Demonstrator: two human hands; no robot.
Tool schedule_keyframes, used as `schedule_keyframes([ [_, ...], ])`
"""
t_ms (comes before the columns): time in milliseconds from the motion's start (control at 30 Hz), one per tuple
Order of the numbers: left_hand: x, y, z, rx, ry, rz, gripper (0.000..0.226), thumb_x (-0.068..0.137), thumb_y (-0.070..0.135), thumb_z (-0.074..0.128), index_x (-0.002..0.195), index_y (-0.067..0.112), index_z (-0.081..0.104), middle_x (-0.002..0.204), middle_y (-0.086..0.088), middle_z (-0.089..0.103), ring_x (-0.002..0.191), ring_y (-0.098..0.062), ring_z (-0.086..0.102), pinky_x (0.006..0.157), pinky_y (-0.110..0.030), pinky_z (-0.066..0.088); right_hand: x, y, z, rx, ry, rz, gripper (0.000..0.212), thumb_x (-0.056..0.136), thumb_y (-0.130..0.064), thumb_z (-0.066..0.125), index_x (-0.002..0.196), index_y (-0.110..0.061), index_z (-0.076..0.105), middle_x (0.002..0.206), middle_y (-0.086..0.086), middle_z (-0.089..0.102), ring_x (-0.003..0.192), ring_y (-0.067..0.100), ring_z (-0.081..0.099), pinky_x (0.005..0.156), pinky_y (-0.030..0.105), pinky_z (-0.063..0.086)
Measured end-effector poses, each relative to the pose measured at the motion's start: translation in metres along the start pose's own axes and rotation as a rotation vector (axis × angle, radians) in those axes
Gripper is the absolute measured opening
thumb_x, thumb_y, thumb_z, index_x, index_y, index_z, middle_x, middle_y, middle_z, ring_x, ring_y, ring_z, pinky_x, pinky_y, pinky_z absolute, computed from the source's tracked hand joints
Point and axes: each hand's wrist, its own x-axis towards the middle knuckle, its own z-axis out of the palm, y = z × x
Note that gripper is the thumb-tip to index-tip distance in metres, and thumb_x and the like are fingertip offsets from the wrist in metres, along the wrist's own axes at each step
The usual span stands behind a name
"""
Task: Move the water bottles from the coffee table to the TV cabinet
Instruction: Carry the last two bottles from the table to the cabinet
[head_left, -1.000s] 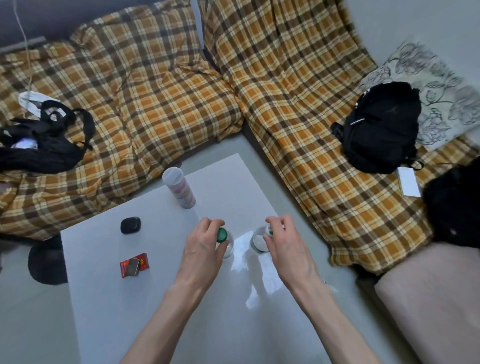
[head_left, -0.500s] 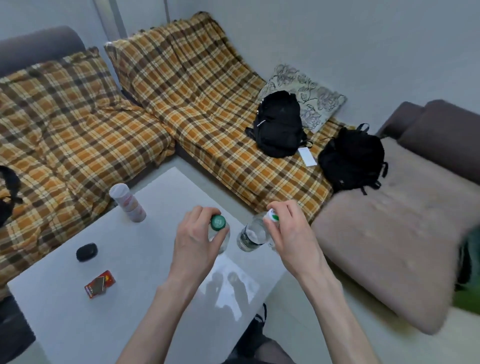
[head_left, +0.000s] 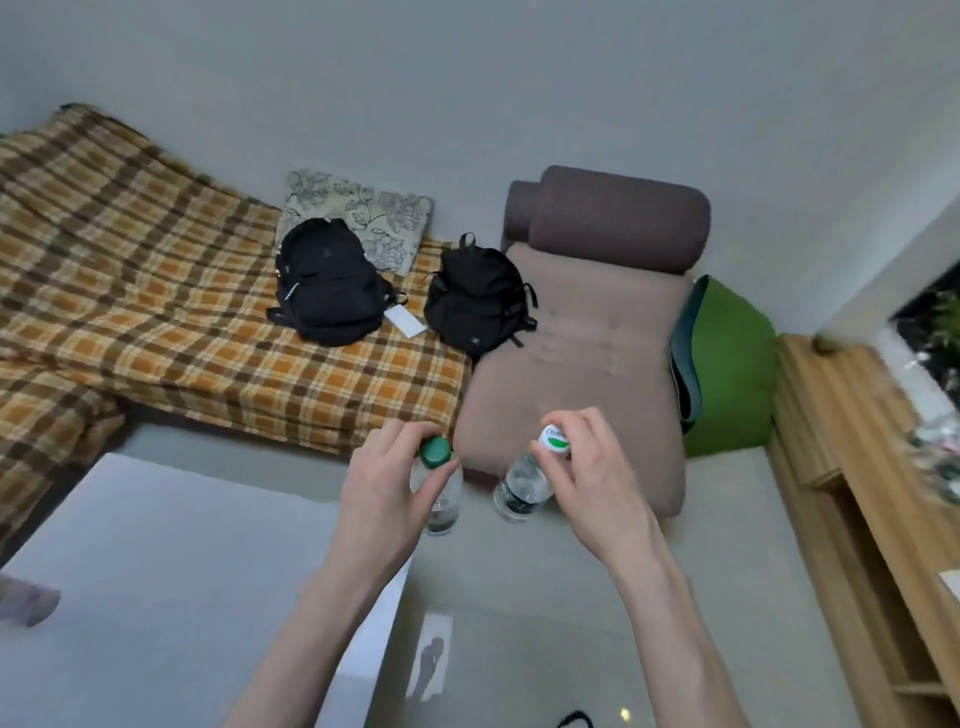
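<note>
My left hand holds a clear water bottle with a green cap by its neck, fingers curled round the top. My right hand pinches a second clear bottle with a white cap at the cap. Both bottles hang in the air past the right edge of the white coffee table, over the floor. A wooden TV cabinet runs along the right side of the view.
A plaid-covered sofa with two black backpacks and a floral cushion stands behind. A brown chaise lies straight ahead, with a green beanbag beside it. Grey floor lies between table and cabinet.
Both bottles have been lifted off the coffee table and carried rightward past its edge. The view has swung right, bringing the chaise, beanbag and wooden cabinet into sight.
</note>
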Motion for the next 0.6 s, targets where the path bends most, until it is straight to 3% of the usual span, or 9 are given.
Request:
schedule_keyframes([
  [200,0.048,0.088,0.091,-0.029,-0.09,0.138,0.026,0.094,0.037,0.071,0.114,0.029,0.057,0.103,0.015,0.057,0.092,-0.013,0.053,0.08,-0.036,0.048,-0.012,0.096,-0.087,-0.039,0.133,0.109,0.015,0.098,-0.025,0.063,0.112,-0.021,0.059,0.107,-0.003,0.051,0.097,0.023,0.055,0.081,0.038,0.045],
  [333,0.075,0.149,0.157,-0.048,-0.151,0.211,0.026,0.093,0.038,0.071,0.113,0.029,0.056,0.101,0.013,0.057,0.093,-0.015,0.055,0.079,-0.036,0.048,-0.021,0.166,-0.144,-0.118,0.169,0.166,0.015,0.099,-0.029,0.062,0.11,-0.021,0.058,0.103,-0.004,0.049,0.088,0.021,0.052,0.071,0.03,0.034],
  [600,0.118,0.264,0.283,-0.134,-0.272,0.354,0.027,0.092,0.035,0.074,0.113,0.029,0.059,0.101,0.016,0.059,0.092,-0.012,0.056,0.082,-0.04,0.05,-0.06,0.281,-0.24,-0.195,0.278,0.327,0.017,0.099,-0.03,0.06,0.11,-0.018,0.056,0.104,-0.001,0.048,0.093,0.022,0.052,0.074,0.04,0.048],
])
